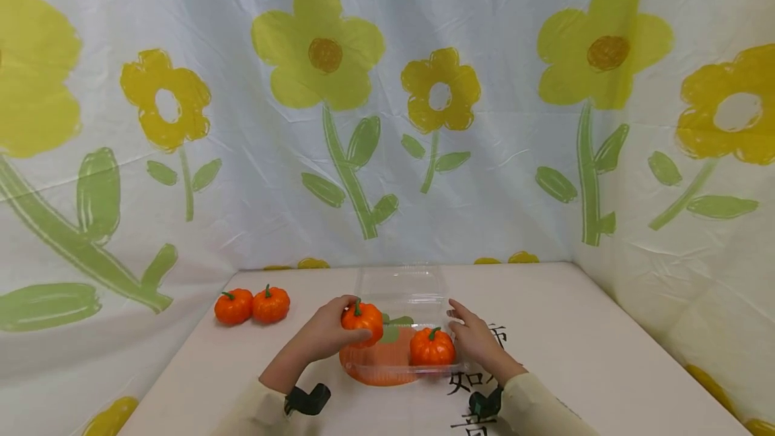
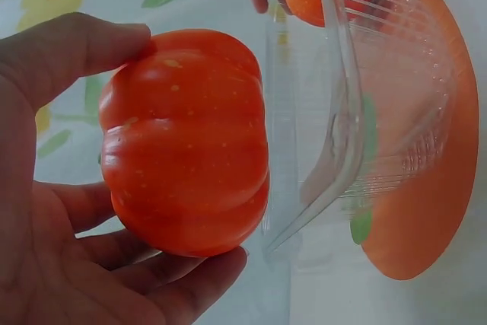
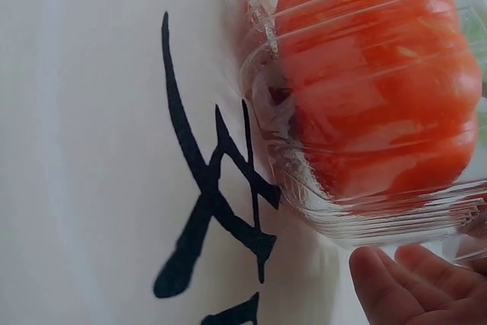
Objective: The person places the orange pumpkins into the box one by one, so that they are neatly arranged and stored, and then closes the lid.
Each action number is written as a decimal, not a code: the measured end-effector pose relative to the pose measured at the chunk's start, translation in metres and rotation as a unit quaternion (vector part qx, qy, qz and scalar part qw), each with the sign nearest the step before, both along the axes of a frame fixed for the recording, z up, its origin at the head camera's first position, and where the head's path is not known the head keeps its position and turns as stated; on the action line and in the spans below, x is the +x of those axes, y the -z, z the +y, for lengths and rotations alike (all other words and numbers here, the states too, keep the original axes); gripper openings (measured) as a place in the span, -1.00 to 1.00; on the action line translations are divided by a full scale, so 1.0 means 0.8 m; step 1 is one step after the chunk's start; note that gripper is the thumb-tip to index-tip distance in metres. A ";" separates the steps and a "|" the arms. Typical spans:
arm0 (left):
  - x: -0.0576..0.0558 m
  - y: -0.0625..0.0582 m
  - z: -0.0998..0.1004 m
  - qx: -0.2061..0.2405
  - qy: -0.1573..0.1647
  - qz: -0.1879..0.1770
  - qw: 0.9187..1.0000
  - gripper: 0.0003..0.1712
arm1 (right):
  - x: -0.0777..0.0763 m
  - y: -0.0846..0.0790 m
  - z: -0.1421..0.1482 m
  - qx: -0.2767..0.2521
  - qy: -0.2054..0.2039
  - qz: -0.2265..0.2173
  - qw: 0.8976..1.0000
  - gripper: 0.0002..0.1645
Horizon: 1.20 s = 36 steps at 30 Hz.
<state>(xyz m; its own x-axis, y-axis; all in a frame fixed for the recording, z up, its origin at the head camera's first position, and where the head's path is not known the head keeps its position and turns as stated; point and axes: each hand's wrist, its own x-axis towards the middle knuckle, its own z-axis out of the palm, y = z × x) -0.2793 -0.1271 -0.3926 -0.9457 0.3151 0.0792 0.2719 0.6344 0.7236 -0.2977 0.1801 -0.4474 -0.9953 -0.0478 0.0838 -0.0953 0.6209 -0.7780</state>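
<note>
Left hand [image 1: 331,325] grips a pumpkin [image 1: 366,323] at ten o'clock of a clear container [image 2: 351,123].
Another pumpkin [image 1: 432,348] sits inside at three o'clock; just outside, toward two o'clock, is the right hand [image 1: 475,336], fingers loosely extended.

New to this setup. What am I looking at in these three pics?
No robot here: a person works bare-handed. The wide picture comes from a head camera looking forward and down; the two close-ups come from cameras on the left and right wrists.

On the pale tabletop sits an open, clear plastic hinged box with one glossy orange ribbed pumpkin with a green stem inside. Two similar orange pumpkins sit together at the far left.

The left hand grips a fourth orange pumpkin near the box's left end. The right hand holds nothing; its fingers are by the box's right end, though contact is hard to tell.
</note>
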 end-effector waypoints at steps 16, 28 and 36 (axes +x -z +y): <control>-0.018 -0.004 0.026 -0.068 0.079 0.018 0.994 -0.15 | -0.009 -0.011 -0.003 0.014 -0.005 0.005 1.000 -0.35; -0.023 -0.005 0.053 -0.151 0.127 -0.021 0.980 -0.29 | -0.007 0.000 0.003 0.007 -0.008 -0.001 1.000 -0.35; -0.026 -0.002 0.058 -0.198 0.135 -0.020 0.971 -0.29 | -0.003 0.005 0.002 0.003 -0.005 0.011 1.000 -0.34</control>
